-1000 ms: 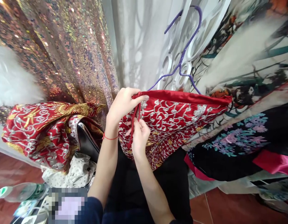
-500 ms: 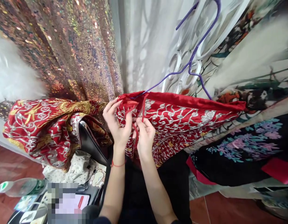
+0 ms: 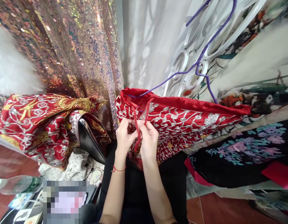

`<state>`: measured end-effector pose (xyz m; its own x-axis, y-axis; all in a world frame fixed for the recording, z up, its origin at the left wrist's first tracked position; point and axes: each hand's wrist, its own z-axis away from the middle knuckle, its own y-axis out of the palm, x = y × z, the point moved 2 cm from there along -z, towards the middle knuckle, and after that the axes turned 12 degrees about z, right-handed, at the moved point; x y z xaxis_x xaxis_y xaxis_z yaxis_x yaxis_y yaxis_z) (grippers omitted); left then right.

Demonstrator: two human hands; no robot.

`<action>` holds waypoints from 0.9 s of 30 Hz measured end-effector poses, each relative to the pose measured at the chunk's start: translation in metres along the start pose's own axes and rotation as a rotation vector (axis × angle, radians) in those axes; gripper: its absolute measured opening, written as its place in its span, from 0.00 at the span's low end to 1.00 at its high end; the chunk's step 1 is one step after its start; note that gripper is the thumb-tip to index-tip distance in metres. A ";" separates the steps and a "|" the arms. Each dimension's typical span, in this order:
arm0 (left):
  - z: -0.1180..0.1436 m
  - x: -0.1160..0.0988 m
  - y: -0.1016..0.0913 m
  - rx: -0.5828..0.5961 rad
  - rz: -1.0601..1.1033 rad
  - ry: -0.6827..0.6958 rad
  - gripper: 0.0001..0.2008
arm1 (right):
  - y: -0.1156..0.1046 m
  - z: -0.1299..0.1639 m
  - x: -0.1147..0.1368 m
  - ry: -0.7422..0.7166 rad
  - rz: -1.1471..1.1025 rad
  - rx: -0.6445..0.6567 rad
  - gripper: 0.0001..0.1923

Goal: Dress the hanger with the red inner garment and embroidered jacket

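Observation:
A red embroidered skirt point(image 3: 181, 115) with silver vine patterns hangs in front of me, its red waistband point(image 3: 199, 103) on a purple wire hanger point(image 3: 178, 73). At the waistband's left part, a narrow red tie cord point(image 3: 137, 124) runs down in two strands between my hands. My left hand point(image 3: 125, 135) is closed, its thumb and fingers pinching at the cord. Close beside it, my right hand point(image 3: 148, 137) pinches the cord too, one strand rising from its fingertips. Just where the strands cross is partly hidden by my fingers.
Left of me, another red and gold embroidered garment point(image 3: 41, 124) lies over a black chair part point(image 3: 90, 137). A plastic bottle point(image 3: 18, 184) and a blurred-out screen point(image 3: 66, 202) are at lower left. Black floral fabric point(image 3: 241, 152) is at right, a sequin curtain point(image 3: 83, 46) behind.
My left hand has come down from the waistband's edge to the cord, beside my right hand. The view has shifted slightly, and the hanger appears further right.

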<state>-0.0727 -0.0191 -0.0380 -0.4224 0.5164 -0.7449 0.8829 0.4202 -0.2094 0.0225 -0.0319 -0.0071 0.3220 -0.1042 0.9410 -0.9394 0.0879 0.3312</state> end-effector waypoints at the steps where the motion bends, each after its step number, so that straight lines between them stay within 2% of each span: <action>1: -0.003 -0.002 0.000 -0.006 -0.039 0.006 0.06 | 0.000 0.001 0.000 -0.019 0.013 -0.013 0.09; 5: -0.010 -0.003 0.001 0.028 -0.148 -0.048 0.08 | 0.000 0.003 0.001 -0.044 0.063 0.000 0.10; 8: -0.009 -0.005 0.002 0.075 -0.094 -0.087 0.10 | 0.003 0.003 0.001 -0.014 0.093 0.002 0.11; 12: -0.002 -0.012 0.004 0.044 0.005 -0.131 0.11 | 0.008 0.004 0.005 0.014 0.114 -0.071 0.15; 16: 0.004 -0.017 0.009 0.031 -0.005 -0.120 0.13 | 0.015 0.001 0.022 -0.048 0.029 -0.126 0.09; 22: 0.011 -0.018 0.012 0.026 -0.116 -0.066 0.12 | 0.020 -0.017 0.049 -0.214 -0.033 -0.101 0.07; 24: 0.010 -0.017 0.008 0.052 -0.130 -0.085 0.09 | 0.017 -0.020 0.049 -0.227 0.020 -0.067 0.08; 27: -0.001 -0.014 -0.001 0.138 -0.104 -0.097 0.07 | 0.003 -0.018 0.048 -0.273 0.192 0.060 0.08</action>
<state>-0.0679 -0.0266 -0.0266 -0.4969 0.3989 -0.7707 0.8582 0.3579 -0.3680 0.0378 -0.0186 0.0407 0.1024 -0.3533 0.9299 -0.9878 0.0745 0.1371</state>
